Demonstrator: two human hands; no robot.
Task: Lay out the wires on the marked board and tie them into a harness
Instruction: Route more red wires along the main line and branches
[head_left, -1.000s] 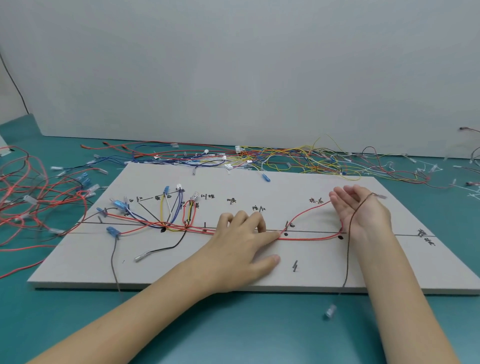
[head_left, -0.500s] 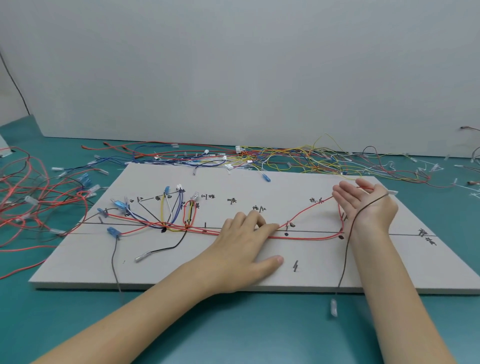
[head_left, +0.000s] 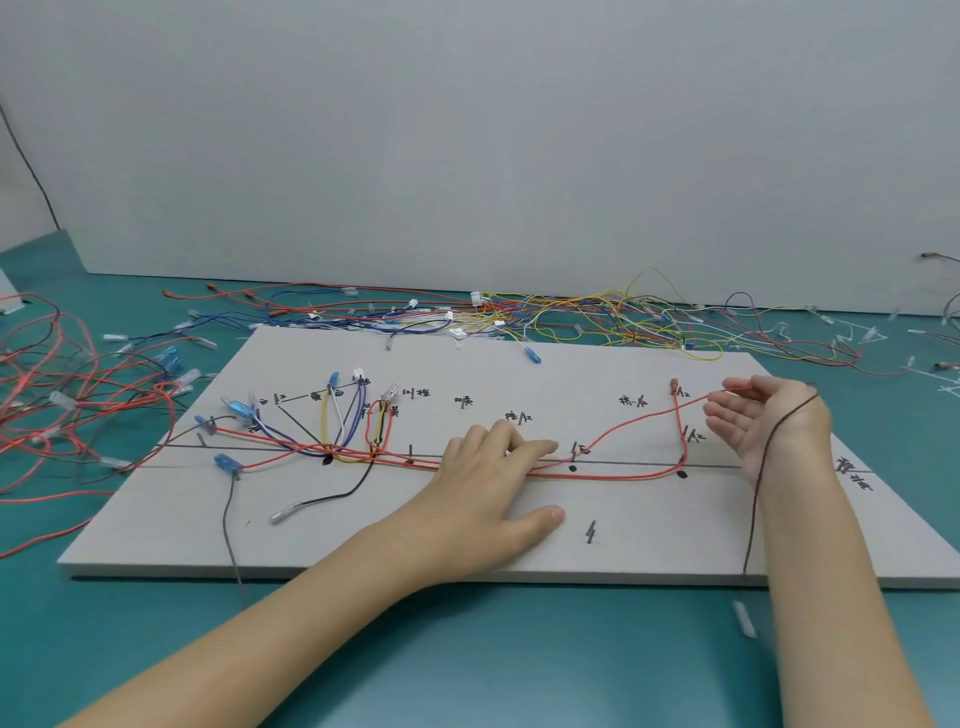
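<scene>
Teal tabletop (head_left: 467, 665) runs under everything, with a plain pale wall behind it, and the marked board (head_left: 649, 540) lies flat in front of you. Loose wires (head_left: 597, 317) sprawl along the board's far edge and off its left side, too tangled to count. Your left hand (head_left: 488, 488) lies flat, fingers straight, pressing the laid bundle onto the trunk line. Keep that pressure steady while your right hand (head_left: 769, 426), palm up with loosely curled fingers, holds the red wire (head_left: 623, 423) taut. I cannot tell whether it pinches the wire or only cradles it. Draw it out along the drawn branch without lifting the trunk. One dark brown wire (head_left: 758, 493) drapes over your right wrist; mind it doesn't snag. Two black dots mark the line near you.
</scene>
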